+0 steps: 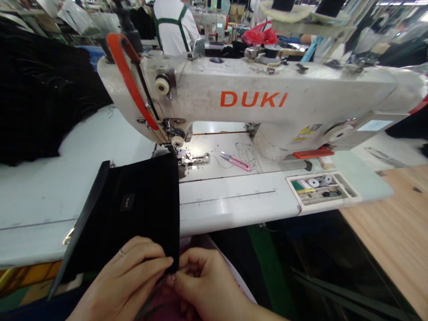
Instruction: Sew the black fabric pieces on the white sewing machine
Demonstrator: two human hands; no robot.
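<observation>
A black fabric panel with a small dark label lies across the front edge of the sewing table, its far right corner by the needle area of the sewing machine. My left hand, a ring on one finger, is closed on the panel's near right corner. My right hand pinches at the same corner, thumb and forefinger together. Both hands' fingertips nearly meet there. Whether the right fingers hold the panel's edge or a thread is too small to tell.
Pink thread snips lie on the machine bed among thread scraps. A tray of bobbins is set into the table at right. Dark fabric is piled at left. A person in white is beyond the machine.
</observation>
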